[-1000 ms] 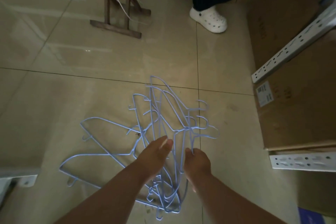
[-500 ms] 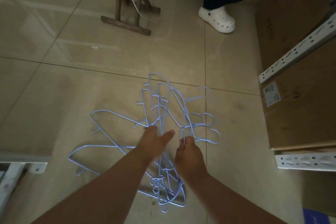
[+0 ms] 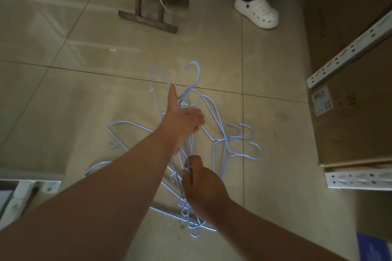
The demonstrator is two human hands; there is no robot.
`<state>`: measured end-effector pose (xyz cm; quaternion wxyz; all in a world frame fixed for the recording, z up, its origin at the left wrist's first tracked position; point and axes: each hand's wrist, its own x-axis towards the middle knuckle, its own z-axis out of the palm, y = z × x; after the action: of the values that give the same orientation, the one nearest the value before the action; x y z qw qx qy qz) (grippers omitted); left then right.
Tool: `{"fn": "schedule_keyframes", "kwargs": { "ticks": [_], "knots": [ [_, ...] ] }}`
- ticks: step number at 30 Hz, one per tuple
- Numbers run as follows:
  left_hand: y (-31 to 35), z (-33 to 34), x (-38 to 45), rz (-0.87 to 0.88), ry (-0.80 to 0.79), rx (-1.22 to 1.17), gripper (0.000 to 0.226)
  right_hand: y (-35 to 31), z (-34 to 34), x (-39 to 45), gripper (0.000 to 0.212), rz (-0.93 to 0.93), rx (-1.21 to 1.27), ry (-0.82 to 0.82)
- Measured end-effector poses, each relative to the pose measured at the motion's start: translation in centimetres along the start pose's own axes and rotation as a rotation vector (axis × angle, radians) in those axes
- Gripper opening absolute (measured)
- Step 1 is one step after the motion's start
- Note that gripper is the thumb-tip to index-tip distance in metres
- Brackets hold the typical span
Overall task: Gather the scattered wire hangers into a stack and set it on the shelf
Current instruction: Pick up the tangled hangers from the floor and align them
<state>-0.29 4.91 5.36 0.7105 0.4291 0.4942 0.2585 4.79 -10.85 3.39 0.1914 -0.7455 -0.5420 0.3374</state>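
Several light blue wire hangers lie tangled on the tiled floor in the middle of the head view. My left hand is shut on one hanger and holds it lifted, hook pointing away from me, thumb stretched out. My right hand pinches the wires of the pile nearer to me. Two or three hooks stick out to the right of the pile. Part of the pile is hidden under my arms.
A metal shelf frame with large cardboard boxes stands at the right. Another person's white shoe is at the top. A wooden stand sits at the top centre. A white shelf bracket is at the left edge.
My left hand has closed on one hanger and raised it up and away from the pile. My right hand stayed low, gripping the wires.
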Motion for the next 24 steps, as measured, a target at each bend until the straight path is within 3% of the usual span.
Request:
{"fn": "schedule_keyframes", "kwargs": {
  "ticks": [3,4,7,10,12,14,16,18,21,22,24],
  "knots": [
    [1.7,-0.5,0.2,0.033,0.113,-0.036,0.027,0.9,0.1,0.1,0.026,0.07,0.112,-0.171],
    [2.0,-0.7,0.2,0.027,0.149,-0.037,0.01,1.4,0.4,0.4,0.033,0.118,0.164,-0.193],
    [2.3,-1.6,-0.5,0.0,0.177,-0.103,0.028,2.4,0.7,1.5,0.033,0.252,0.374,-0.307],
    [2.8,-1.7,-2.2,0.031,0.211,-0.142,0.053,2.7,-0.2,2.3,0.016,0.311,0.692,-0.676],
    [3.1,-2.1,-3.3,0.039,0.275,-0.08,0.066,4.0,-0.7,2.6,0.006,0.353,0.746,-0.763],
    [3.4,-2.7,-4.9,0.046,0.266,0.02,0.068,6.2,-0.4,3.4,0.012,0.496,0.699,-0.511],
    [3.9,-3.5,-7.2,0.043,0.224,0.093,0.066,9.2,-0.2,4.5,0.021,0.644,0.425,-0.11],
    [4.6,-4.2,-10.1,0.037,0.177,0.143,0.064,11.3,-0.6,4.8,0.016,0.708,0.181,0.119],
    [5.0,-5.6,-12.8,0.033,0.14,0.175,0.064,12.3,-0.5,4.8,0.063,0.754,0.075,0.13],
    [4.8,-5.8,-12.8,0.026,0.136,0.179,0.062,12.6,-0.1,5.0,0.06,0.743,0.057,0.126],
    [4.1,-6.0,-12.0,-0.015,0.15,0.17,0.056,12.0,0.0,5.3,0.026,0.698,0.044,0.104]
  ]
}}
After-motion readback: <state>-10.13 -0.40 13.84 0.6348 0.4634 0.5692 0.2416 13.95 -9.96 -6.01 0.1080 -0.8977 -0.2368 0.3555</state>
